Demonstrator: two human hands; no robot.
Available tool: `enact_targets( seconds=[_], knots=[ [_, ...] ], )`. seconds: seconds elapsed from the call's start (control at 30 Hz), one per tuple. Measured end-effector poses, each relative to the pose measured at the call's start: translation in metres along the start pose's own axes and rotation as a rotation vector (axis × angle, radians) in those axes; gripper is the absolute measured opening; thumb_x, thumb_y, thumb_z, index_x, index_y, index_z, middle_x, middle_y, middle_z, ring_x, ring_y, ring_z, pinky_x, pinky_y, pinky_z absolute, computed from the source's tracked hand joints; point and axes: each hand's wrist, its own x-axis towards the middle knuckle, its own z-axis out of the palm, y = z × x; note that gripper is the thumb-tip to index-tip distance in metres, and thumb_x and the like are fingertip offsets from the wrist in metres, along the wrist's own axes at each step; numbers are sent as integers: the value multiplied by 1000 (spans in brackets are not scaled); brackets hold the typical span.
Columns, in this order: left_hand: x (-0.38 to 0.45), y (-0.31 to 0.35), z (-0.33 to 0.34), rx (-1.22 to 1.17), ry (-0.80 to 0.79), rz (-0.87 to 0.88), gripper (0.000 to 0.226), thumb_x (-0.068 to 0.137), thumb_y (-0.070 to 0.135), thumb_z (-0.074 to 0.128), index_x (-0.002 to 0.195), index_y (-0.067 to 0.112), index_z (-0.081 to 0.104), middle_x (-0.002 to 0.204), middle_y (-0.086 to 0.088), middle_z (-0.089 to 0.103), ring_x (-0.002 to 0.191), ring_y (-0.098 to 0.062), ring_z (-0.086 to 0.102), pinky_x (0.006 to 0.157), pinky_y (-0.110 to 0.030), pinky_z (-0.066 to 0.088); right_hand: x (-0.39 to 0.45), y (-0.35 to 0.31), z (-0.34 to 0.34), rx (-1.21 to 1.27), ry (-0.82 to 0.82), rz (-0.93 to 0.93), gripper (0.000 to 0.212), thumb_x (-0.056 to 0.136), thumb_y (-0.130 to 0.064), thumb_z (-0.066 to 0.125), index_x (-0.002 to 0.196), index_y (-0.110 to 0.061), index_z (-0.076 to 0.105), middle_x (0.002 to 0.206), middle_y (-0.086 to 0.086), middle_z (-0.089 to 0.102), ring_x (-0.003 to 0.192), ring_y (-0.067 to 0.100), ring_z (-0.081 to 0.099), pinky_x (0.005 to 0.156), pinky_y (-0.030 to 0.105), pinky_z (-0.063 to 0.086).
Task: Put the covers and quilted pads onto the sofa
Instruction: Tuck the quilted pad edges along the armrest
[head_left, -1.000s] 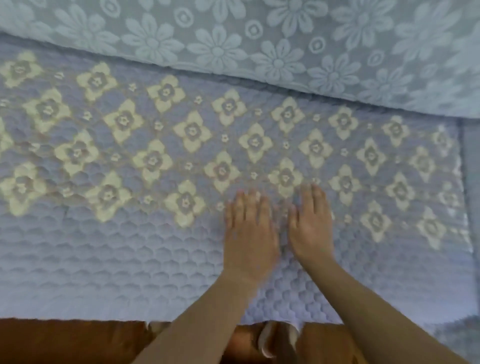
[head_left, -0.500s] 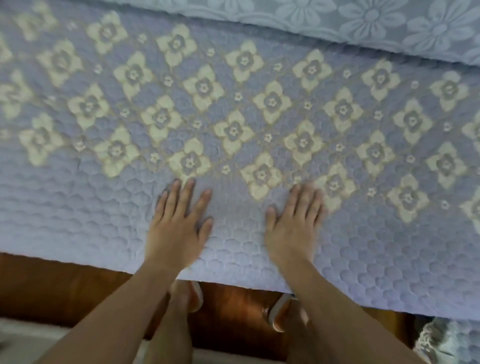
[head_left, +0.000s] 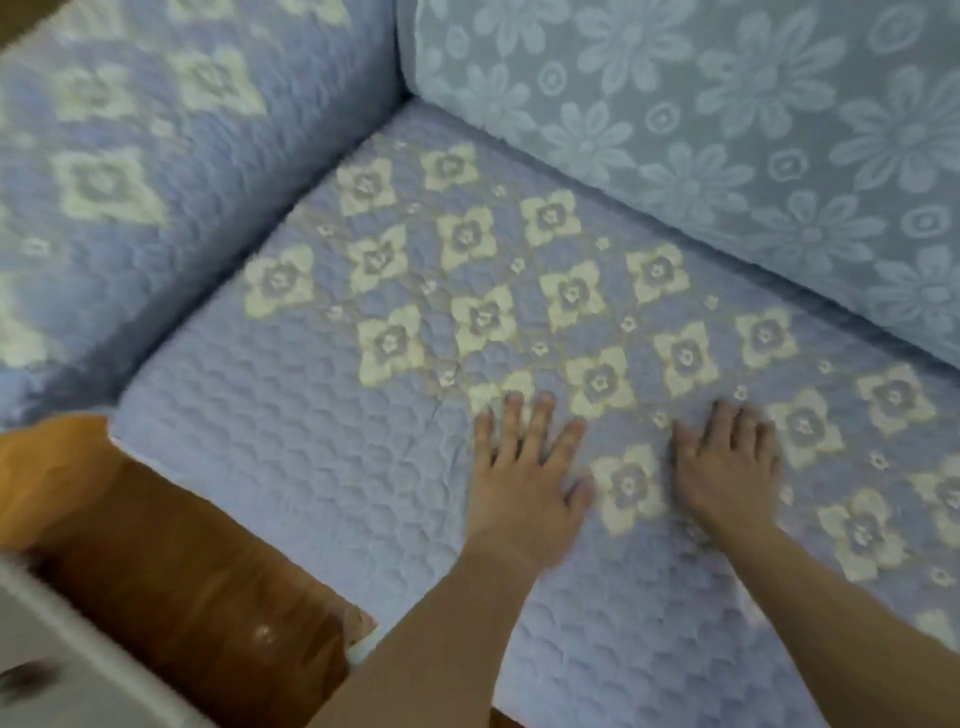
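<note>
1. While both forearms reach in from the lower edge of the view, the left hand (head_left: 522, 480) lies palm-down on the quilted pad (head_left: 322, 415), its fingers straight and spread, gripping nothing.
2. The right hand (head_left: 730, 470) lies flat on the same pad just to the right of the left one, fingers straight and closer together, also holding nothing; it is slightly blurred.
3. The two hands are apart, with one cream flower of the pad's pattern showing between them.
4. The pad, lilac with cream four-petal flowers, lies spread over the sofa seat directly beneath both hands; its plain quilted border runs along the front, nearer than the hands.
5. The pad's left front corner lies well to the left of the left hand, at the seat's front edge.
6. Beyond the pad, past the fingertips, stands the backrest in a pale blue cover (head_left: 701, 130) with large raised daisies; the pad's far edge meets its base.
7. To the left of the pad rises the armrest under a second quilted pad (head_left: 156, 156) of the same lilac and cream pattern, touching the seat pad along its left side.
8. Below the pad's front edge shows the sofa's brown wooden front (head_left: 171, 587).
9. At the lower left corner, well away from the pad, is a blurred white surface (head_left: 67, 670); what it is cannot be told.
</note>
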Motion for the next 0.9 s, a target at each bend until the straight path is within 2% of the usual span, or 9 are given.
enact_targets(
  seconds=[0.1,0.23,0.3,0.4,0.5,0.6,0.7,0.8,0.9],
  knots=[
    [2,-108,-14,-9,100,-238,62,100,64,3,156,43,-16,164,3,-27,148,-23,-34,122,-52,-14,-9,-117,36,-42,23,-59,78,101,-61,14,159,-13,-5,167,11,-11,152,36,-11,123,51,-3],
    [-8,-261,-45,-82,158,-632,68,96,67,-7,156,39,-19,165,2,-25,150,-22,-28,123,-49,-9,-33,-301,77,-150,-68,-412,82,97,-68,7,159,-17,-12,165,6,-20,150,36,-22,121,52,-12],
    [-6,-311,-55,-100,149,-671,70,95,68,-9,157,38,-17,167,1,-19,152,-23,-22,124,-49,-8,-31,-371,87,-188,-50,-483,80,97,-66,8,159,-20,-11,166,4,-20,149,38,-23,121,54,-11],
    [-3,-327,-59,-93,185,-626,69,97,65,-6,158,34,-14,168,0,-13,153,-22,-18,123,-51,-7,-34,-442,94,-327,-103,-703,74,97,-63,9,159,-27,-9,166,-2,-21,149,36,-25,120,54,-14],
    [-2,-324,-59,-109,190,-624,68,100,63,1,160,31,-6,169,-3,-8,154,-23,-14,123,-55,-3,-33,-466,85,-392,-229,-893,70,99,-61,17,159,-31,-2,165,-9,-20,150,30,-24,121,52,-12],
    [-5,-326,-68,-110,185,-638,67,101,60,16,160,30,12,165,-7,11,152,-31,8,120,-59,8,-10,-437,61,-399,-260,-1033,65,101,-57,24,159,-36,5,167,-12,-13,152,18,-18,124,47,-3],
    [5,-319,-77,-68,228,-619,63,95,48,41,149,16,38,150,-12,33,137,-36,32,115,-54,19,24,-427,42,-475,-278,-953,70,99,-65,24,158,-40,-3,165,-11,-20,151,15,-20,124,49,0],
    [18,-329,-80,-80,296,-607,61,87,43,47,139,11,46,138,-15,47,126,-36,42,108,-51,33,37,-459,48,-568,-208,-1018,70,97,-69,21,156,-42,-5,165,-12,-18,152,22,-19,121,51,0],
    [25,-327,-81,-83,292,-690,68,87,47,44,146,14,39,141,-14,45,126,-37,40,110,-54,33,46,-468,58,-553,-66,-1199,67,98,-64,22,157,-33,10,166,-5,1,153,27,-7,122,52,-2]
  ],
)
